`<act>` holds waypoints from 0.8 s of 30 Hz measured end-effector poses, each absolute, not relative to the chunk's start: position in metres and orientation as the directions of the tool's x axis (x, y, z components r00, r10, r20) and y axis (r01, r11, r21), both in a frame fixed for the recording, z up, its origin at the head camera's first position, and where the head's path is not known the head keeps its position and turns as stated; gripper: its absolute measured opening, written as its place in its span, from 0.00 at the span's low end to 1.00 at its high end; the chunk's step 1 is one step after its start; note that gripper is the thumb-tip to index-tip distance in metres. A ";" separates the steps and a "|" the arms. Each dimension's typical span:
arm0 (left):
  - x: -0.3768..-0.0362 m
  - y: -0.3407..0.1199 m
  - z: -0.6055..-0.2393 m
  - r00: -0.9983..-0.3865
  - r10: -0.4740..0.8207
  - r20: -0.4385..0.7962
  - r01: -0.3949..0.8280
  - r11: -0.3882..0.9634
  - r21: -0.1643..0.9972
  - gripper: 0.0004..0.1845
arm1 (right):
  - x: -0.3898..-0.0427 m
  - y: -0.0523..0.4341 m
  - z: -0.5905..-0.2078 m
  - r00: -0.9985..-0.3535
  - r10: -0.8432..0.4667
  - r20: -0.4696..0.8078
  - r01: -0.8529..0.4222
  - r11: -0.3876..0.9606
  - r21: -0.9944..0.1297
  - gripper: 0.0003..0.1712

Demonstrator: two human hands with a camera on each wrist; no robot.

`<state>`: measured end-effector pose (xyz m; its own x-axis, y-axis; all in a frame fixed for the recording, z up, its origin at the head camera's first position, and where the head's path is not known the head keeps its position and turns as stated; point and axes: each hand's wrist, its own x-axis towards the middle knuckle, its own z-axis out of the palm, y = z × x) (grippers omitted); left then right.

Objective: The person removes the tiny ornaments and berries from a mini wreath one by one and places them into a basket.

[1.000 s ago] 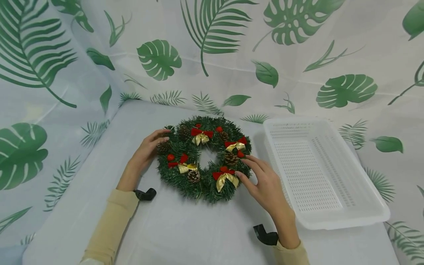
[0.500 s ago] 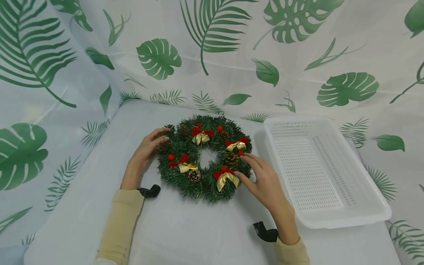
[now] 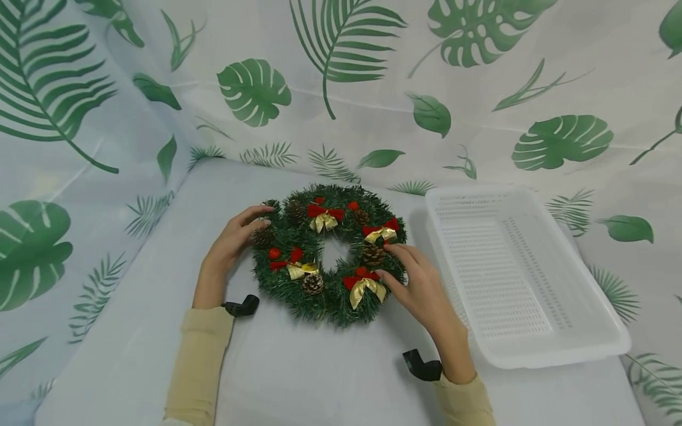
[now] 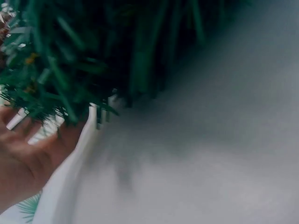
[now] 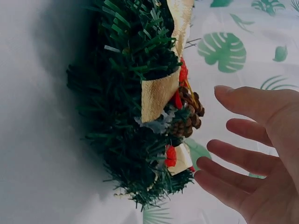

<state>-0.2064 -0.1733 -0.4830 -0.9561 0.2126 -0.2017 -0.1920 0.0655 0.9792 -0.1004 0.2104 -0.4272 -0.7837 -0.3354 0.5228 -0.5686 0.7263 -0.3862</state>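
Both hands [image 3: 234,239] [image 3: 421,284] flank wreath [image 3: 328,254]; basket [image 3: 575,349] just right

We take the wreath [image 3: 329,253] as landmark; it lies flat on the table [image 3: 298,373]. Left hand [image 3: 232,244] at its left edge, right hand [image 3: 421,290] at its right edge, fingers over the rim. Basket [image 3: 559,343] on the table just right of the wreath. Backdrop [image 3: 373,106] stands behind it.
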 end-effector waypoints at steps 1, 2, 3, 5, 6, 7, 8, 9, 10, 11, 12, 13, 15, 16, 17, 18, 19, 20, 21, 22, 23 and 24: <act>-0.206 -0.174 -0.482 -0.954 0.213 -0.211 -0.200 0.074 0.977 0.25 | -0.101 0.209 -0.428 -0.790 -0.335 0.513 -0.564 0.726 -0.394 0.32; -0.205 -0.175 -0.481 -0.952 0.211 -0.222 -0.209 0.080 0.975 0.25 | -0.102 0.207 -0.428 -0.797 -0.335 0.502 -0.558 0.727 -0.400 0.32; -0.204 -0.175 -0.480 -0.950 0.210 -0.229 -0.216 0.082 0.973 0.25 | -0.102 0.205 -0.429 -0.805 -0.334 0.490 -0.550 0.731 -0.405 0.32; -0.204 -0.175 -0.478 -0.949 0.211 -0.234 -0.220 0.087 0.972 0.25 | -0.104 0.202 -0.430 -0.822 -0.330 0.465 -0.533 0.735 -0.420 0.32; -0.205 -0.175 -0.477 -0.949 0.210 -0.234 -0.220 0.087 0.971 0.24 | -0.105 0.200 -0.431 -0.829 -0.328 0.452 -0.524 0.738 -0.425 0.32; -0.205 -0.175 -0.477 -0.950 0.211 -0.232 -0.218 0.084 0.972 0.24 | -0.106 0.198 -0.432 -0.836 -0.326 0.441 -0.517 0.739 -0.432 0.32; -0.206 -0.175 -0.477 -0.951 0.210 -0.227 -0.214 0.081 0.973 0.24 | -0.107 0.197 -0.433 -0.842 -0.322 0.432 -0.509 0.741 -0.438 0.32; -0.206 -0.174 -0.477 -0.951 0.214 -0.222 -0.210 0.079 0.975 0.24 | -0.108 0.196 -0.433 -0.849 -0.317 0.424 -0.500 0.742 -0.446 0.32; -0.207 -0.173 -0.476 -0.951 0.218 -0.220 -0.207 0.079 0.975 0.24 | -0.109 0.196 -0.434 -0.852 -0.313 0.420 -0.495 0.742 -0.452 0.31; -0.208 -0.173 -0.476 -0.950 0.222 -0.222 -0.209 0.080 0.975 0.24 | -0.109 0.196 -0.434 -0.856 -0.309 0.415 -0.490 0.743 -0.456 0.31; -0.208 -0.172 -0.477 -0.948 0.224 -0.226 -0.213 0.079 0.974 0.24 | -0.110 0.196 -0.434 -0.860 -0.306 0.409 -0.483 0.745 -0.460 0.32; -0.209 -0.171 -0.477 -0.947 0.224 -0.232 -0.219 0.082 0.972 0.24 | -0.110 0.196 -0.434 -0.864 -0.303 0.402 -0.477 0.747 -0.463 0.32; -0.209 -0.171 -0.477 -0.944 0.226 -0.240 -0.226 0.084 0.970 0.24 | -0.110 0.196 -0.435 -0.873 -0.300 0.384 -0.464 0.751 -0.469 0.32; -0.210 -0.171 -0.477 -0.944 0.225 -0.240 -0.226 0.086 0.970 0.24 | -0.110 0.196 -0.435 -0.875 -0.302 0.379 -0.462 0.752 -0.469 0.32; -0.210 -0.171 -0.477 -0.945 0.225 -0.238 -0.224 0.086 0.971 0.24 | -0.110 0.196 -0.435 -0.878 -0.302 0.373 -0.459 0.754 -0.470 0.32; -0.210 -0.171 -0.477 -0.945 0.226 -0.235 -0.221 0.084 0.972 0.23 | -0.111 0.196 -0.436 -0.879 -0.301 0.370 -0.457 0.755 -0.471 0.32; -0.211 -0.172 -0.477 -0.946 0.225 -0.232 -0.218 0.085 0.972 0.23 | -0.111 0.195 -0.436 -0.879 -0.302 0.370 -0.458 0.754 -0.471 0.32; -0.211 -0.172 -0.477 -0.947 0.227 -0.229 -0.216 0.080 0.973 0.23 | -0.112 0.194 -0.437 -0.878 -0.304 0.371 -0.459 0.755 -0.469 0.31; -0.211 -0.174 -0.478 -0.947 0.227 -0.227 -0.215 0.079 0.973 0.23 | -0.112 0.193 -0.437 -0.875 -0.306 0.375 -0.464 0.753 -0.467 0.31; -0.210 -0.175 -0.478 -0.947 0.226 -0.229 -0.217 0.077 0.973 0.23 | -0.113 0.192 -0.437 -0.872 -0.308 0.380 -0.468 0.753 -0.463 0.31; -0.210 -0.176 -0.478 -0.947 0.224 -0.232 -0.221 0.073 0.973 0.23 | -0.113 0.191 -0.437 -0.870 -0.310 0.384 -0.471 0.751 -0.462 0.31; -0.209 -0.178 -0.478 -0.946 0.221 -0.237 -0.227 0.071 0.971 0.23 | -0.113 0.190 -0.437 -0.867 -0.312 0.388 -0.476 0.749 -0.461 0.31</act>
<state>-0.2089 -0.1781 -0.4782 -0.9462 0.2205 -0.2369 -0.2266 0.0714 0.9714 -0.1129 0.1902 -0.4373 -0.8671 -0.3123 0.3881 -0.4759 0.7492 -0.4606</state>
